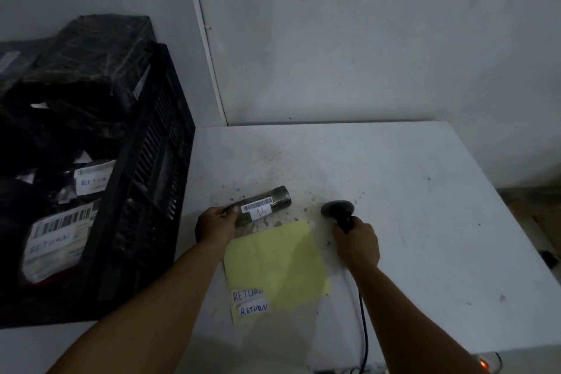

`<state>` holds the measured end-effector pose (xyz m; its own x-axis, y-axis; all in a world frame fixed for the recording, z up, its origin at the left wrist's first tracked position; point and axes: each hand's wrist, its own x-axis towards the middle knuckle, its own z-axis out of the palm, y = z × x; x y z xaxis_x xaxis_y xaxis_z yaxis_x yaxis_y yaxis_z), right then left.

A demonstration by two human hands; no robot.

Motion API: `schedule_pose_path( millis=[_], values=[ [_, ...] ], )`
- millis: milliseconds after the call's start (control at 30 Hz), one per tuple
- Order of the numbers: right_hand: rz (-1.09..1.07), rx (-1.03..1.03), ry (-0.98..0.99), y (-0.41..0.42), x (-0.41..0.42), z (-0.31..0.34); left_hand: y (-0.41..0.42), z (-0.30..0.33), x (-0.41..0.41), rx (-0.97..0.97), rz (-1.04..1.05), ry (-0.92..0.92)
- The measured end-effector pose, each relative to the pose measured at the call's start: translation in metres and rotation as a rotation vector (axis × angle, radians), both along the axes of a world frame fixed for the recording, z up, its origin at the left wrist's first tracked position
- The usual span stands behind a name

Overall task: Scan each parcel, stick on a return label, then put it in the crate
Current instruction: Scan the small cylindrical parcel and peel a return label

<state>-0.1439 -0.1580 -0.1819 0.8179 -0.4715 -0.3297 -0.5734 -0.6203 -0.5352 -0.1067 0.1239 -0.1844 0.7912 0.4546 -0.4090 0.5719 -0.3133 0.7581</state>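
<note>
Now our left fingers (227,212) pinch the near end of the dark parcel (263,206), which lies on the bench (409,191) with its barcode sticker (256,206) facing up. Our right hand (358,241) curls round the handle of the scanner (338,212), head turned toward the parcel, cable (364,328) trailing back to us. Just below the parcel lies a yellow sheet (279,264) carrying two RETURN labels (250,302). To the left stands the black crate (142,191), stacked with labelled parcels.
</note>
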Motion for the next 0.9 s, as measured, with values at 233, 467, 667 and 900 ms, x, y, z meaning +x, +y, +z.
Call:
schedule_pose_path(
  millis=[233, 467, 667, 900],
  values=[
    [-0.027, -0.045, 0.003, 0.0, -0.008, 0.004, 0.004, 0.002, -0.007, 0.042, -0.011, -0.004],
    [0.139, -0.174, -0.475, 0.046, -0.052, 0.012, 0.011, 0.004, -0.055, 0.086, -0.071, -0.154],
    [0.75, 0.006, -0.28, 0.109, -0.068, -0.004, 0.033, -0.011, -0.114, 0.291, -0.468, -0.23],
    [1.076, -0.14, -0.148, 0.143, -0.066, -0.019, 0.05, -0.028, -0.155, 0.482, -0.825, -0.119]
  ],
)
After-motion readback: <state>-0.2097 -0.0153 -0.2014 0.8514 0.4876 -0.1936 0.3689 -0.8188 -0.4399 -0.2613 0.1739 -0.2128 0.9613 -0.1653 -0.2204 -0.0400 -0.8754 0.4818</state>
